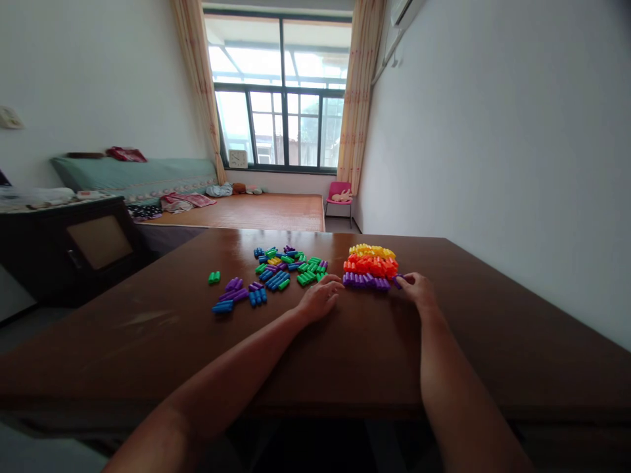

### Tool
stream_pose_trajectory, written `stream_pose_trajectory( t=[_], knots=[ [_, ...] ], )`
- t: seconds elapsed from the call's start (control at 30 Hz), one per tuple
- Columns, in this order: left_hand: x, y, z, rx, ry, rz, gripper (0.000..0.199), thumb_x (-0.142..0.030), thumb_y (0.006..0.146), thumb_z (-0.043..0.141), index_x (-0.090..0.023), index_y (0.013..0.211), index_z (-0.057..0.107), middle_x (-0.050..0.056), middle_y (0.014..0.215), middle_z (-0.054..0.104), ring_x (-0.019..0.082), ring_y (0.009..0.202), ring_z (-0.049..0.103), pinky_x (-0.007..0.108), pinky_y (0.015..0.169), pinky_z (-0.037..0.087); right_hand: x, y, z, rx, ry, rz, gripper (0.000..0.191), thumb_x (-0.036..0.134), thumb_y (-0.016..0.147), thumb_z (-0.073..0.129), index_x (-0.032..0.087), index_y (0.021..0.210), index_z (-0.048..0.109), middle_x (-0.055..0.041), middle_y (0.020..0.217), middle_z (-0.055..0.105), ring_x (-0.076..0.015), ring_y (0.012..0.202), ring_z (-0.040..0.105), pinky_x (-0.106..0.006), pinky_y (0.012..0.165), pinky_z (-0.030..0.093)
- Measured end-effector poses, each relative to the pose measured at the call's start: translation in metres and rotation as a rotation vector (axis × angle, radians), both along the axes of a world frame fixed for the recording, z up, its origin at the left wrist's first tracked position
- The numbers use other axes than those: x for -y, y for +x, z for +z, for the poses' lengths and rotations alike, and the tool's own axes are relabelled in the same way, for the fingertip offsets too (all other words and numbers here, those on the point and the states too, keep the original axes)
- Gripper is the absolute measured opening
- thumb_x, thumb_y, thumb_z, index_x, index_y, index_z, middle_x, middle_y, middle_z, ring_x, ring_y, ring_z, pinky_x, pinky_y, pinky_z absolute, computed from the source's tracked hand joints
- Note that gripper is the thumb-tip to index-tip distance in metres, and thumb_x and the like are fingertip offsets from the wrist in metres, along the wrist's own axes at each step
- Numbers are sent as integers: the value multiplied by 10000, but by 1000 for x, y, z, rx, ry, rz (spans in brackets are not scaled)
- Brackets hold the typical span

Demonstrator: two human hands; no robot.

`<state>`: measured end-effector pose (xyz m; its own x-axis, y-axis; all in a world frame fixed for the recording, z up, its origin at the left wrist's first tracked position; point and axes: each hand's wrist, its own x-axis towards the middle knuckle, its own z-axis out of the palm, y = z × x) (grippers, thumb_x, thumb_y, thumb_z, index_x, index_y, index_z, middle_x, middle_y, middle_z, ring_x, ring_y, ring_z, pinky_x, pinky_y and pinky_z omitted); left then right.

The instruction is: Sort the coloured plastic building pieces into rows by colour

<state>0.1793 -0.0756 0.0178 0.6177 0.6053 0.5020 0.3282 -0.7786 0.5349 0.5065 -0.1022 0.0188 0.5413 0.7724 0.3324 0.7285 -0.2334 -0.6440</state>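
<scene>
On the brown table (pixel 296 368), my right hand (pixel 418 289) pinches a purple piece (pixel 398 281) at the right end of a row of purple pieces (pixel 365 281). Behind that row lie orange pieces (pixel 371 265), and yellow pieces (pixel 372 251) are farther back. My left hand (pixel 321 297) rests near the row's left end, fingers apart and nothing seen in it. Left of it is a loose mix of blue, green and purple pieces (pixel 275 279), with a few yellow ones. Purple pieces (pixel 234 290), a blue piece (pixel 223 307) and a green piece (pixel 213 278) lie farther left.
Past the table's far edge is a bed (pixel 266 207) with cloths on it. A pink chair (pixel 339 193) holds a soft toy below the window. At the left is a dark cabinet (pixel 54 253); a white wall is at the right.
</scene>
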Motion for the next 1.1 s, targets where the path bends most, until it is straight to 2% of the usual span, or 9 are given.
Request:
stream_pose_trajectory(
  t=[0.13,0.3,0.4,0.57,0.7,0.83,0.87,0.97,1.1],
  knots=[
    [-2,-3,-1,-58,70,-7,279,-117,833,500,-219,1026,673,55,1185,613,182,1054,596,335,961,496,3,-1,-7,77,-273,-53,416,610,726,588,235,849,719,-111,862,728,-292,819,681,-376,684,496],
    [-5,-8,-2,-261,192,14,256,-161,865,489,-218,1011,691,51,1073,671,206,1039,582,338,965,467,3,-10,-2,91,-333,-12,477,657,770,519,257,936,721,-116,867,719,-276,826,674,-355,686,469],
    [-7,-14,-1,-351,229,85,258,-190,872,493,-207,1040,688,62,1074,672,216,1040,579,343,962,460,1,-10,-3,113,-295,-57,520,623,857,394,230,972,714,-136,895,711,-271,823,660,-352,687,445],
    [-12,-34,16,-459,289,272,281,-220,876,497,-244,1085,684,61,1136,657,229,1105,557,368,964,445,-8,-5,-12,136,-47,-66,471,495,905,373,175,1034,694,-134,937,699,-244,806,621,-324,682,408],
    [-28,-80,48,-544,196,455,272,-267,848,536,-270,1064,703,49,1165,664,241,1105,573,366,970,440,-14,-3,-14,142,89,-31,413,436,882,435,158,1043,695,-122,904,693,-218,744,585,-314,671,386],
    [-48,-151,75,-645,-110,713,315,-317,829,582,-278,1124,686,44,1227,656,252,1135,580,322,935,453,-14,-8,-10,126,131,-43,385,408,868,462,164,1046,701,-113,887,697,-212,718,569,-316,661,368],
    [-51,-168,77,-661,-208,792,315,-330,806,619,-273,1109,688,52,1229,657,259,1140,582,328,936,451,-13,-11,-9,120,131,-45,379,404,866,468,167,1047,702,-109,882,698,-211,717,569,-314,660,366],
    [-54,-207,74,-684,-309,870,287,-352,722,720,-191,959,717,129,1087,704,300,1056,632,364,882,477,-10,-19,-4,119,141,-48,360,386,859,485,172,1047,704,-103,872,702,-203,708,569,-307,654,363],
    [-52,-225,59,-613,-320,867,309,-315,664,767,-164,927,709,148,1053,704,326,1047,635,369,858,489,-6,-25,-1,140,147,-36,336,355,854,488,179,1034,711,-99,849,704,-198,695,572,-302,641,365]
  ],
)
